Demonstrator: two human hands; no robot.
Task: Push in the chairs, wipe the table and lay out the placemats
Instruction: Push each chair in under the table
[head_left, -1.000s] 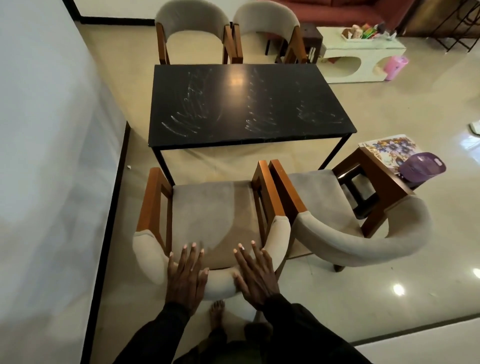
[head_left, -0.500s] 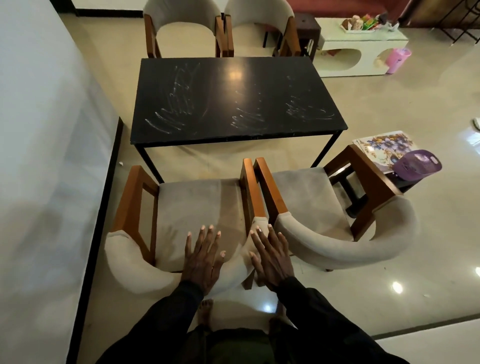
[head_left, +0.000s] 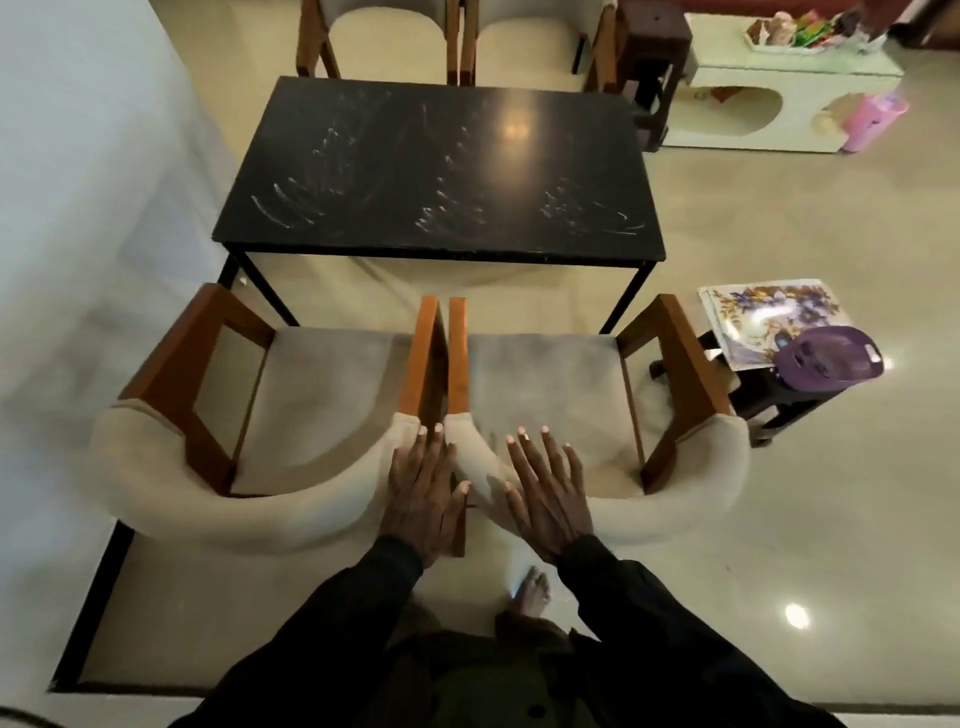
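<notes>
Head view: flat left hand (head_left: 423, 493) pressed one beige wood-armed chair (head_left: 234, 501), flat right hand (head_left: 546, 501) its twin (head_left: 680, 483), both facing black rectangular surface (head_left: 441, 166) beyond.

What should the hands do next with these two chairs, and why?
Probably push both forward: the left hand lies flat on the left chair, the right hand on the right chair, and both seats stand short of the table.
</notes>
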